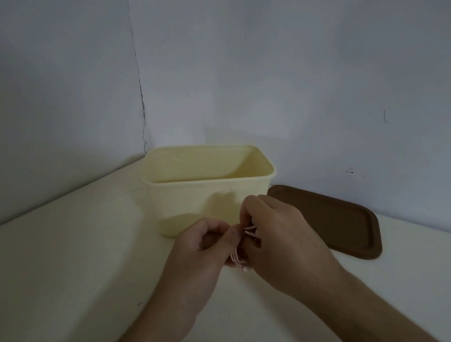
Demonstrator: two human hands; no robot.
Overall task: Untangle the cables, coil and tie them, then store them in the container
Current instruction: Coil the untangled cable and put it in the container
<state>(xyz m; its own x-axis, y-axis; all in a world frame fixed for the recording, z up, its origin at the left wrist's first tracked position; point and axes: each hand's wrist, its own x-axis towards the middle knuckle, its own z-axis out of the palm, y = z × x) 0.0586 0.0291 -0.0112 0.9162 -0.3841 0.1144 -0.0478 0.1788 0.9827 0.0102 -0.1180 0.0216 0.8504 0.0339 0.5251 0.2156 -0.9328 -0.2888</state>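
Thin pinkish cable (240,257), bunched into a small coil w/ a few loops poking out, sits pinched between both hands just in front of the container (194,203), held above the table (61,276). Left hand (199,248) has fingers curled round the bundle, right hand (278,238) pinches the strands near the top — prob mid-tie, tho the blur hides the actual knot. Risk imo: cord's skinny and springy-looking, so a loose pinch could let the loops pop open or re-tangle. Container's pale yellow plastic, smooth, rounded-rectangular, open top; its flat brown lid (335,222) lies to the right, matte w/ a raised rim.
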